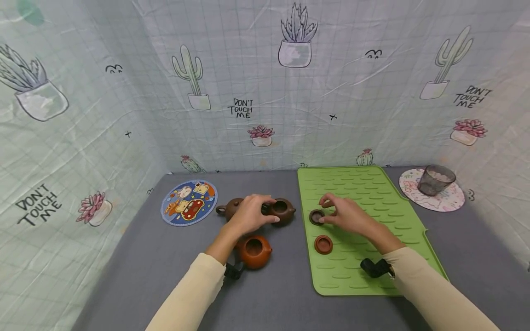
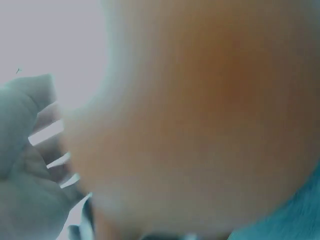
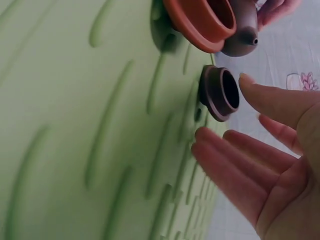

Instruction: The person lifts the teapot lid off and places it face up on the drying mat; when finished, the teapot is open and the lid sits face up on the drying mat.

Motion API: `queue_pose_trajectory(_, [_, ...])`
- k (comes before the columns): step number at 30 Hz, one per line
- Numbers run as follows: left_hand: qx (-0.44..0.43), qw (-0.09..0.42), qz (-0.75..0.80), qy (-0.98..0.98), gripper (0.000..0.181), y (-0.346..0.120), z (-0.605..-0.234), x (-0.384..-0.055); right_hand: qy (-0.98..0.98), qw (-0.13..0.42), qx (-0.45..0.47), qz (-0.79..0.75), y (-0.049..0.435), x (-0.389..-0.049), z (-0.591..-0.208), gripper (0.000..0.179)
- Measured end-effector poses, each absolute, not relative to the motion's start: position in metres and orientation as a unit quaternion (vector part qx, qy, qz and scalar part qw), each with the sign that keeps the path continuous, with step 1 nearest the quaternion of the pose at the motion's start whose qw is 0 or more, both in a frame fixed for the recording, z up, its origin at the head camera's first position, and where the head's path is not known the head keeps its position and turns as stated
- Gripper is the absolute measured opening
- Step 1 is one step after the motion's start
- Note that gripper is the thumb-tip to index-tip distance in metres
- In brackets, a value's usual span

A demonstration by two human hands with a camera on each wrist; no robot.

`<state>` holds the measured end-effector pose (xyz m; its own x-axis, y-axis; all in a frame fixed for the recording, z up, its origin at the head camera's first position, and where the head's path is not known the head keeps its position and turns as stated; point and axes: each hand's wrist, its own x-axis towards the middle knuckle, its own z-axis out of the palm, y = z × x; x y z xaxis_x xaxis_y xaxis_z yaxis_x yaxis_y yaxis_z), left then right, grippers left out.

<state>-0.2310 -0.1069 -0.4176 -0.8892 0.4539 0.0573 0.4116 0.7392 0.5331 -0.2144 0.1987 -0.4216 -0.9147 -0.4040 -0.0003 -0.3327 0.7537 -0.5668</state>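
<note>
Fingers of the right hand (image 1: 347, 214) stand parted beside a round dark-brown lid (image 1: 316, 217) on the green mat (image 1: 343, 181), seemingly a pickup needing a pinch; the left hand's (image 1: 250, 214) grip on the lidless dark-brown teapot (image 1: 283, 214) is unclear.

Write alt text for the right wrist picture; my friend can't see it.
A person's right hand, thumb and fingers parted, is beside a small dark brown lid on a green ridged mat. A reddish-orange lid sits nearby, with parts of a dark teapot and the left hand behind.
</note>
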Motion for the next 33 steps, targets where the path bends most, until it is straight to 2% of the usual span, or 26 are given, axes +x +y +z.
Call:
queue_pose_trajectory(8, [0.242,0.004,0.254,0.936,0.044,-0.122,-0.404,-0.23,0.958,0.019,-0.209,-0.197,0.193,-0.216,-0.403,0.047])
queue_pose_trajectory(14, [0.234,-0.023,0.232,0.944,0.044,-0.132,-0.401,-0.226,0.961,0.005,-0.215,-0.177,0.178,-0.22,-0.391,0.049])
queue_pose_trajectory(22, [0.231,-0.071,0.205,0.948,0.043,-0.146,-0.396,-0.22,0.948,-0.034,-0.266,-0.17,0.152,-0.224,-0.381,0.057])
queue_pose_trajectory(33, [0.201,-0.104,0.184,0.957,0.044,-0.164,-0.393,-0.211,0.937,-0.036,-0.302,-0.174,0.117,-0.228,-0.378,0.057])
